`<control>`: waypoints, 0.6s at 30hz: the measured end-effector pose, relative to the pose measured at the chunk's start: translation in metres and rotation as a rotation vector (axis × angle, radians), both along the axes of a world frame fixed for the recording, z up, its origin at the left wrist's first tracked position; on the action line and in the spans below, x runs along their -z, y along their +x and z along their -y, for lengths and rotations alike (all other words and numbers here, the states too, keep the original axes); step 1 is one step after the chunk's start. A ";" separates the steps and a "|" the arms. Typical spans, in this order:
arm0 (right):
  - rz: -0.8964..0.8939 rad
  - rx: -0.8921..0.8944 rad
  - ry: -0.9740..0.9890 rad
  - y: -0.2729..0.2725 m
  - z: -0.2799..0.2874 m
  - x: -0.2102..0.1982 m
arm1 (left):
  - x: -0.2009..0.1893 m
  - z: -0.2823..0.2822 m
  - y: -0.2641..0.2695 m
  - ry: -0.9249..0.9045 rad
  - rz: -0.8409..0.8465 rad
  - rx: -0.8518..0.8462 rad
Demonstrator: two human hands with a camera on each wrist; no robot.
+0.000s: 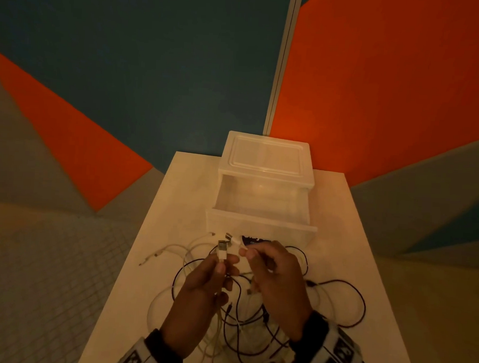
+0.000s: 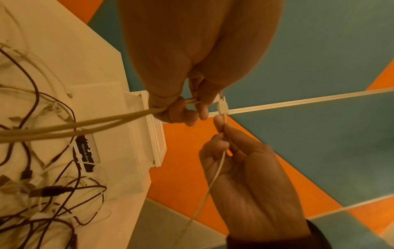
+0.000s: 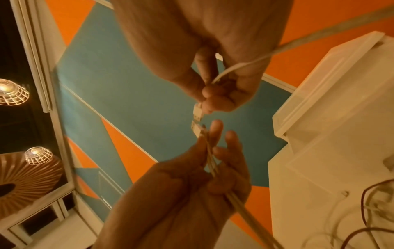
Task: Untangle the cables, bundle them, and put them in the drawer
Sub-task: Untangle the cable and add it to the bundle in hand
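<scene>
A tangle of white and black cables [image 1: 256,318] lies on the white table [image 1: 176,194], in front of the pulled-out clear plastic drawer [image 1: 261,227]. Both hands are raised above the tangle. My left hand [image 1: 224,263] grips two white cable strands [image 2: 119,119] just behind a white USB plug [image 1: 222,252]. My right hand [image 1: 250,252] pinches another white cable [image 2: 215,175] right behind its plug [image 1: 234,240]. The two plugs sit close together, tip to tip [image 3: 197,121]. In the wrist views the left hand [image 2: 192,111] and right hand [image 3: 208,94] face each other.
The clear drawer unit [image 1: 267,155] stands at the table's far end against an orange and blue wall. A dark label [image 1: 253,240] lies under the cables by the drawer front. Loose white cable ends [image 1: 156,256] trail left. The table's edges are near on both sides.
</scene>
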State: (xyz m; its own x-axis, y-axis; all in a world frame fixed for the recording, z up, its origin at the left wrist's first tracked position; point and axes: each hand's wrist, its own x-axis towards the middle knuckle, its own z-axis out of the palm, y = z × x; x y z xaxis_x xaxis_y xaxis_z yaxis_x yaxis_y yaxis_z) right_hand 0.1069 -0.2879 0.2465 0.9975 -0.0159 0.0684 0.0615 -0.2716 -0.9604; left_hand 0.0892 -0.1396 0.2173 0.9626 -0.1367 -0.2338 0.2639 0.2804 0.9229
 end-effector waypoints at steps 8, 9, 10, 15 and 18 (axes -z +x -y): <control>-0.006 -0.010 -0.018 -0.015 -0.019 0.007 | -0.002 0.003 -0.002 -0.024 0.058 -0.016; -0.003 -0.007 -0.014 -0.017 -0.019 0.009 | -0.002 0.004 -0.003 -0.033 0.057 -0.014; 0.000 -0.005 -0.009 -0.018 -0.019 0.010 | -0.003 0.005 -0.003 -0.039 0.055 -0.016; 0.107 -0.045 -0.117 -0.020 -0.017 0.010 | -0.003 0.008 -0.006 -0.040 0.033 -0.053; 0.168 -0.055 -0.194 -0.020 -0.015 0.008 | -0.001 0.010 -0.009 -0.009 0.031 -0.047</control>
